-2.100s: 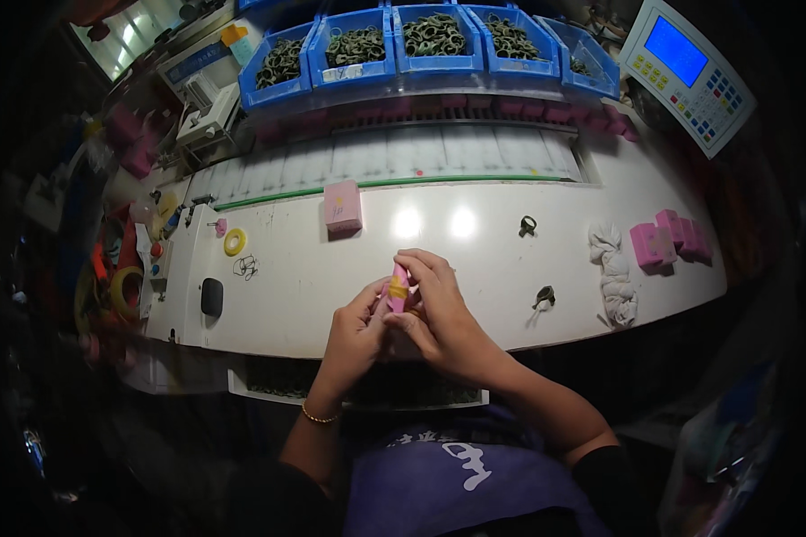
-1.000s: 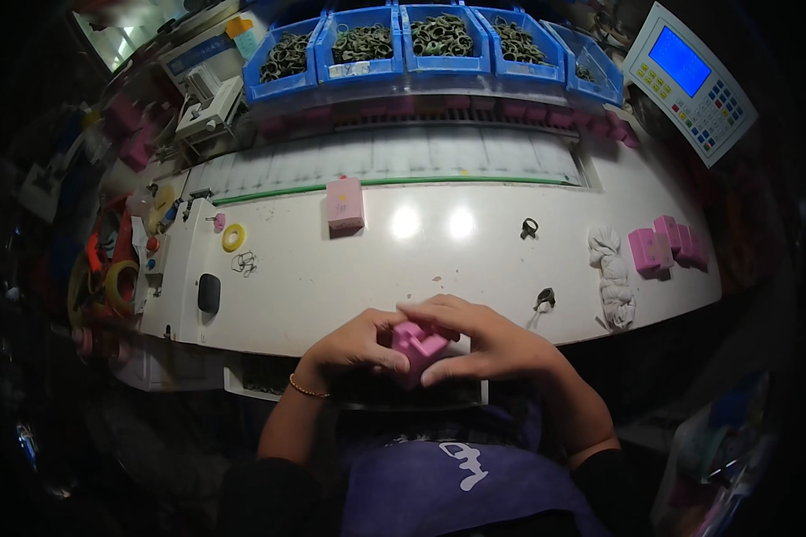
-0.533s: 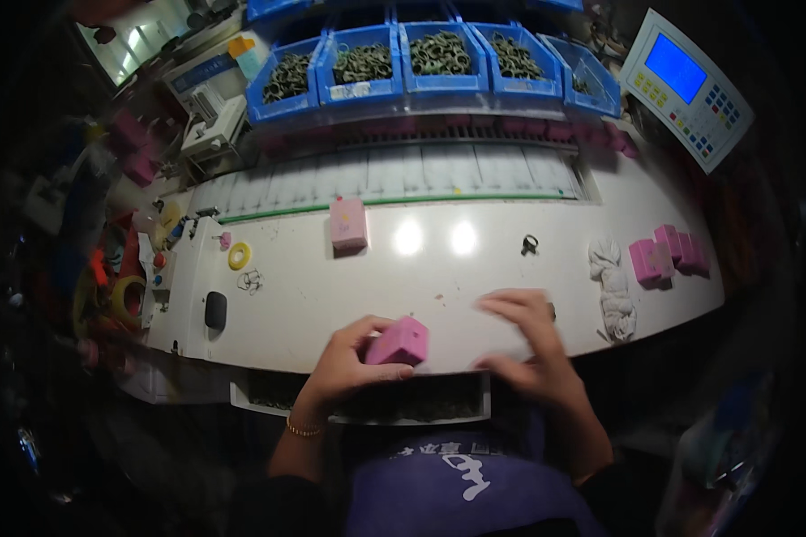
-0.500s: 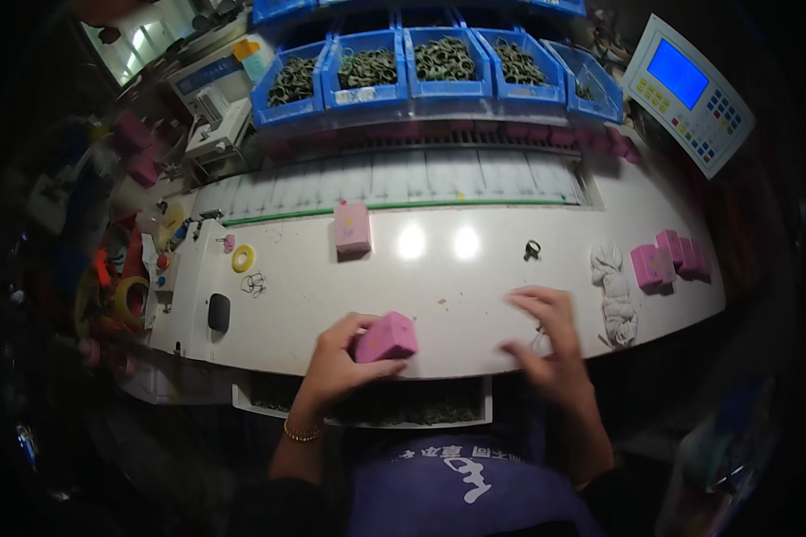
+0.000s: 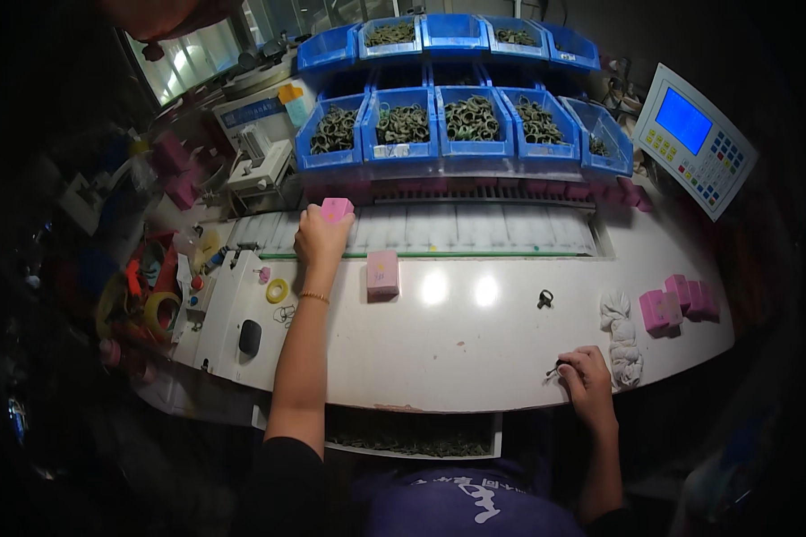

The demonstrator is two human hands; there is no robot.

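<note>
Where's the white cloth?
In the head view, the cloth lies on the right side of the table, just right of the right hand and left of the pink blocks.

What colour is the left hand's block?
The block is pink, seen best in the head view.

I see two tiers of storage bins (image 5: 475, 150) behind the tabletop (image 5: 475, 371), above the panelled strip (image 5: 475, 231), with the control panel (image 5: 700, 143) to their right; my left grip (image 5: 323, 234) has one block (image 5: 338, 208) at the strip's left part, and a lone block (image 5: 382, 275) stands on the tabletop, nearer me and further right. On the right, a ring (image 5: 545, 300) lies behind another ring (image 5: 561, 366) at the fingertips of my right grip (image 5: 587, 380), with a twisted cloth (image 5: 620, 338) just right of that and a cluster of blocks (image 5: 661, 310) beyond the cloth. On the left, a tape roll (image 5: 270, 287) lies behind some wire loops (image 5: 284, 314), while an open drawer (image 5: 498, 436) sits below the tabletop's front edge.
</note>
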